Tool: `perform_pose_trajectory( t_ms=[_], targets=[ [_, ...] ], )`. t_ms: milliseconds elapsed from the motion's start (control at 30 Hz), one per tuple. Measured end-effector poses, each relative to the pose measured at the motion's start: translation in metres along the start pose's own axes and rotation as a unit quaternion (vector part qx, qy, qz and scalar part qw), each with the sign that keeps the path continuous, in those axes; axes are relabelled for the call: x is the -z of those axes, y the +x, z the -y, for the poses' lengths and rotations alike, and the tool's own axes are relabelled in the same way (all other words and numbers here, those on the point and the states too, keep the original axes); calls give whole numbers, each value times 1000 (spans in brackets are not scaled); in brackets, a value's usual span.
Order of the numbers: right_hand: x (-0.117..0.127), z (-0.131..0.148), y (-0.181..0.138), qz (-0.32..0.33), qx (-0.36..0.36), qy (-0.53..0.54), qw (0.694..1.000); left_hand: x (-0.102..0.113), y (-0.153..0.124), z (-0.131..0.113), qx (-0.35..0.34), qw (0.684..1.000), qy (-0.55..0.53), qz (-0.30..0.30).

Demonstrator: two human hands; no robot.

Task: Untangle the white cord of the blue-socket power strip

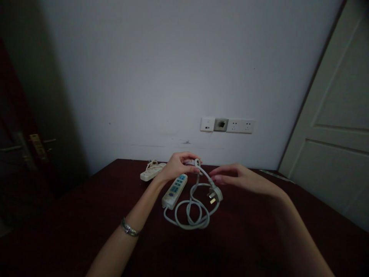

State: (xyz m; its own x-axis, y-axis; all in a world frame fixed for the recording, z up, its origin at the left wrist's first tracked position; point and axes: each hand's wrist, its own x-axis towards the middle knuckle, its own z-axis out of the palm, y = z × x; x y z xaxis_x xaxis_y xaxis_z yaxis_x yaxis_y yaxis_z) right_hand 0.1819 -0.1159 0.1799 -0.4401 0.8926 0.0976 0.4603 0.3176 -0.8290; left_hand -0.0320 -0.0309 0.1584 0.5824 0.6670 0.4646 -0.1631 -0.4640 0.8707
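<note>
A white power cord point(198, 227) lies in loose loops on the dark red table, running from a power strip point(175, 191) with blue sockets. My left hand point(181, 166) is closed on a raised bend of this cord, just above the far end of the strip. From there the cord drops to its plug point(216, 195), whose metal prongs point left and toward me. Beside the cord, above the plug, my right hand point(230, 175) has its fingers stretched out and holds nothing. Whether its fingertips touch the cord is unclear.
A second white power strip point(150, 173) with its cord bundled on top sits behind my left wrist. Wall sockets point(240, 125) are set in the wall beyond the table point(248, 238). A pale door point(337, 130) stands at the right, a dark door with a handle point(39, 146) at the left.
</note>
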Motion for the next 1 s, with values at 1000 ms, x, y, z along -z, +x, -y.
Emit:
perform_pose_trajectory(
  t_ms=[1000],
  targets=[
    [8, -7, 4, -271, 5, 40, 962, 14, 1, 3, 16, 1000, 6, 20]
  ],
)
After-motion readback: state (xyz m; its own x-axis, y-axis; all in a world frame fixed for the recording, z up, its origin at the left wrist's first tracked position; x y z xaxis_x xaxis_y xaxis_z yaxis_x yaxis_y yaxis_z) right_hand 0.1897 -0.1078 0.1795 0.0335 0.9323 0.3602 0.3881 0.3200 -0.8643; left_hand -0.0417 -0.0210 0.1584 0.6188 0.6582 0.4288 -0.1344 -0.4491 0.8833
